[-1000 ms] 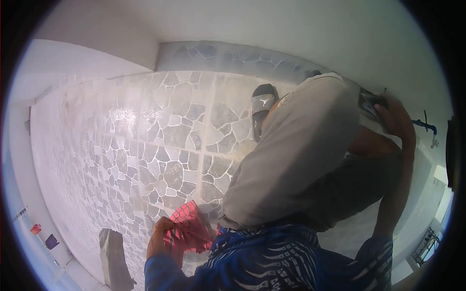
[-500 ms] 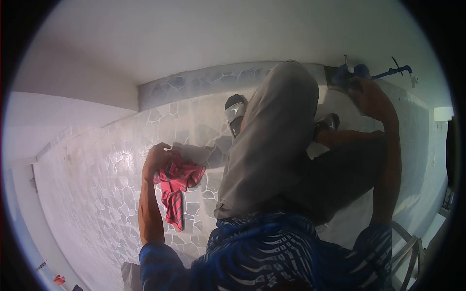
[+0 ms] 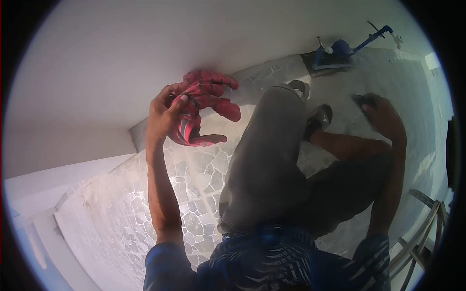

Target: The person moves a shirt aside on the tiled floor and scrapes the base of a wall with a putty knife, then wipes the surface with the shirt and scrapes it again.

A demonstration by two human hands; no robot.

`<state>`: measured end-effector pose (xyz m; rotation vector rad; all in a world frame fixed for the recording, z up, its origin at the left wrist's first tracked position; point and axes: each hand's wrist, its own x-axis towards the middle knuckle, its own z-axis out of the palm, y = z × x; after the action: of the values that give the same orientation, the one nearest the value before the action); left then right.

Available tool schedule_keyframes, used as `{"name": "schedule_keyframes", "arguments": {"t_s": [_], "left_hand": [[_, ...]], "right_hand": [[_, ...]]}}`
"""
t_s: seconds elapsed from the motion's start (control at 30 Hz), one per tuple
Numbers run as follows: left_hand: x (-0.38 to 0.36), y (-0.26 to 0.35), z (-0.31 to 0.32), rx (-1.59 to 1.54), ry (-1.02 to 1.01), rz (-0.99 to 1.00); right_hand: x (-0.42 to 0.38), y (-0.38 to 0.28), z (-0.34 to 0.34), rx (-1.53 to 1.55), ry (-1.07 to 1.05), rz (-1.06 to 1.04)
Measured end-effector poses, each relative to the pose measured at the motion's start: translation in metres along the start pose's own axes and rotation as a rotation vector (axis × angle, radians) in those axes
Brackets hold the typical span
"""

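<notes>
My left hand (image 3: pixel 167 109) is closed on a red cloth (image 3: pixel 194 92) with dark stripes, pinched between thumb and fingers. The bunched cloth is raised in front of the white wall, its loose ends swinging out to the right. Over on the right side, my right hand (image 3: pixel 386 116) has its fingers around a small dark flat object (image 3: pixel 361 100), whose kind I cannot make out. That hand is above the floor, beyond my bent knee.
Blue pipes with a tap (image 3: pixel 369 41) run along the wall at upper right. Stone-patterned floor (image 3: pixel 194 203) spreads beneath me. My grey-trousered leg (image 3: pixel 262 160) fills the middle. A wooden frame (image 3: pixel 422 233) stands at lower right.
My left hand has lifted the red cloth up from near the floor. My right hand has moved down, away from the blue pipes, with the dark object in it. My view has shifted.
</notes>
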<state>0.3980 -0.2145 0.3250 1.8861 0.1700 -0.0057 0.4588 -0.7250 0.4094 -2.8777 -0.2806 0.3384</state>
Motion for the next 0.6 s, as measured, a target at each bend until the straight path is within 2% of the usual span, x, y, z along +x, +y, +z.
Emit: {"name": "schedule_keyframes", "arguments": {"t_s": [0.03, 0.07, 0.1, 0.13, 0.2, 0.23, 0.27, 0.33, 0.4, 0.47, 0.53, 0.6], "left_hand": [[0.019, -0.010, 0.013, -0.063, -0.001, 0.002], [0.042, -0.041, 0.028, 0.226, 0.049, 0.067], [0.057, -0.051, 0.053, 0.329, 0.043, -0.001], [0.078, -0.087, 0.077, 0.371, 0.011, 0.125], [0.108, -0.131, 0.130, 0.418, -0.070, -0.019], [0.126, -0.164, 0.157, 0.467, -0.071, -0.031], [0.136, -0.191, 0.187, 0.537, -0.029, -0.123], [0.156, -0.207, 0.230, 0.668, 0.046, -0.259], [0.168, -0.213, 0.256, 0.787, 0.098, -0.359], [0.184, -0.218, 0.271, 0.806, 0.080, -0.295], [0.196, -0.216, 0.276, 0.817, 0.038, -0.208], [0.200, -0.219, 0.286, 0.820, 0.106, 0.186]], "right_hand": [[0.003, -0.009, -0.001, -0.019, 0.001, 0.003], [0.007, -0.019, -0.005, -0.007, -0.054, 0.071], [0.009, -0.024, -0.005, 0.001, -0.034, 0.058], [0.010, -0.028, -0.005, 0.010, -0.017, 0.047], [0.012, -0.034, -0.007, 0.015, -0.018, 0.084], [0.012, -0.038, -0.008, 0.016, -0.045, 0.131], [0.013, -0.045, -0.008, 0.017, -0.072, 0.175], [0.010, -0.075, -0.008, 0.019, 0.009, 0.413], [0.005, -0.071, -0.003, -0.058, 0.028, 0.401], [-0.003, -0.030, 0.003, -0.204, -0.026, 0.140], [-0.003, -0.015, 0.010, -0.187, -0.107, 0.296], [0.002, 0.003, 0.015, -0.142, -0.177, 0.353]]}}
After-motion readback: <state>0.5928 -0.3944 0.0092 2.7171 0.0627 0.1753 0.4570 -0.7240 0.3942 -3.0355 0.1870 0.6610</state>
